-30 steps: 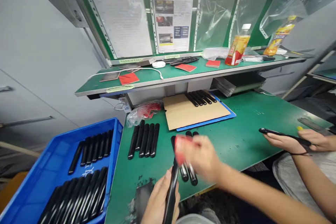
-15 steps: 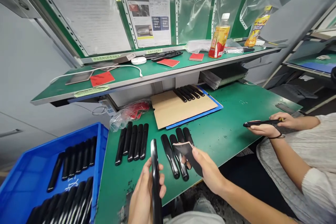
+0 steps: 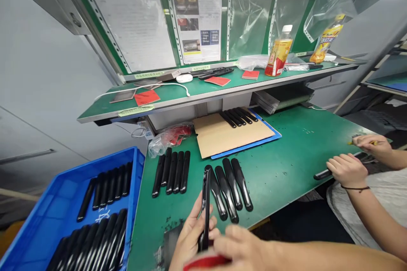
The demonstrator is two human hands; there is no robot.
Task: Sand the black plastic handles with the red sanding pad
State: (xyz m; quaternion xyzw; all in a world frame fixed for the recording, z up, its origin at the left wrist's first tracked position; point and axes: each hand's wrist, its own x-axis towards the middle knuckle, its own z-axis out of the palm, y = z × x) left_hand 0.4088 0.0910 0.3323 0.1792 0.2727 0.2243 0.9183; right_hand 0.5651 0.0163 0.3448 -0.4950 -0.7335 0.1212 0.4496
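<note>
My left hand (image 3: 190, 233) is wrapped round a long black plastic handle (image 3: 206, 203), held upright near the table's front edge with its open, ribbed side showing. My right hand (image 3: 240, 246), blurred, grips a red-backed sheet of sandpaper (image 3: 206, 261) by the handle's lower end; whether the two touch I cannot tell. Just beyond lie several glossy black handles (image 3: 227, 194) with narrowed necks. A row of straighter black pieces (image 3: 172, 171) lies to the left.
A blue crate (image 3: 60, 186) of black handles stands left. Cardboard (image 3: 229, 139) bearing more handles lies at the back, beside a plastic bag (image 3: 168, 139). Bottles (image 3: 280, 53) and red squares (image 3: 146, 97) sit on the shelf above. At right, a co-worker's hands (image 3: 348, 171) hold a black piece.
My right hand has moved down and left to the handle, turning the sandpaper's red side into view. The handle has been turned to show its open side. The view has shifted left.
</note>
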